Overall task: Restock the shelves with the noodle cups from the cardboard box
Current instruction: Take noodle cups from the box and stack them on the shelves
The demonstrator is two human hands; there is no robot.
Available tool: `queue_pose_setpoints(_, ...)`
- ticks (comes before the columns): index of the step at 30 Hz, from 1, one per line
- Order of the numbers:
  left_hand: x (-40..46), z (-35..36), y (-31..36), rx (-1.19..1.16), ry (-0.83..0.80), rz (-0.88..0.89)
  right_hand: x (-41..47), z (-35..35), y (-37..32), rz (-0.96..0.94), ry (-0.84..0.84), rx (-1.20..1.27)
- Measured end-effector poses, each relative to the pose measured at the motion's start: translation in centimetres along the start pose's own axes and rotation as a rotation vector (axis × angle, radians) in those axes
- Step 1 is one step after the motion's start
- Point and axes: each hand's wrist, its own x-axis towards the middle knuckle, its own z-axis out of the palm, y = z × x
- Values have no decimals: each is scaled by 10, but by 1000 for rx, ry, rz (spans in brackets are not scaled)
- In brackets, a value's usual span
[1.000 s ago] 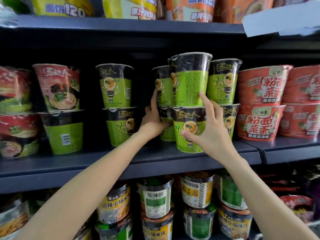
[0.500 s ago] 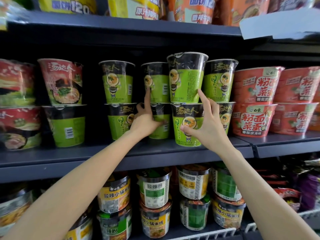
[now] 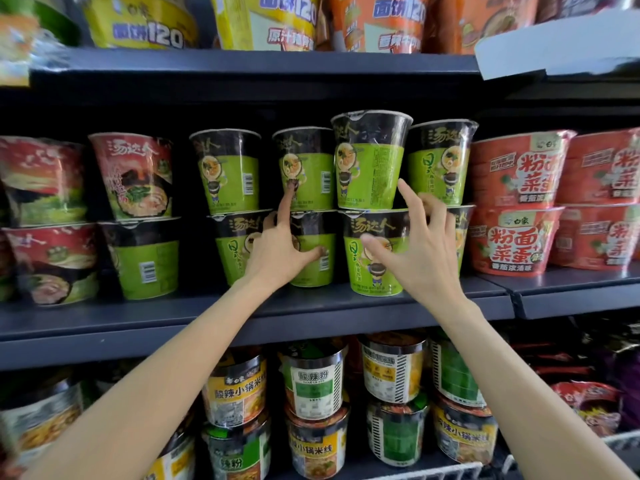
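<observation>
The left hand (image 3: 280, 251) was spread against two stacked green noodle cups, its forefinger pointing up onto the upper cup (image 3: 306, 168) and its thumb pressed on the lower cup (image 3: 313, 249). The right hand (image 3: 420, 251) was open, fingers splayed over the front lower cup (image 3: 375, 252), one fingertip touching the taller cup (image 3: 370, 159) stacked on top. All stood on the dark middle shelf (image 3: 346, 306). Red bowls (image 3: 517, 202) sat to the right, and red cups (image 3: 133, 174) to the left.
</observation>
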Motion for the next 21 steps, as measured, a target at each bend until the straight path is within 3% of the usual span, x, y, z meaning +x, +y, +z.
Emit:
queue_pose_setpoints(2, 0, 2, -1, 28, -14, 2, 10, -3, -9, -35, 70, 10)
queue_pose_setpoints(13, -11, -16, 16, 182, -2, -5, 66, -8, -29, 168, -87, 146)
queue_pose_setpoints(16, -19, -32, 26, 264, 102, 31, 64, -13, -21, 167, -57, 229)
queue_pose_setpoints(19, -24, -33, 47, 88, 182, 149, 60, -14, -15, 143, -27, 239)
queue_pose_setpoints(21, -27, -21, 67, -106, 78, 135, 60, -15, -13, 135, -51, 234)
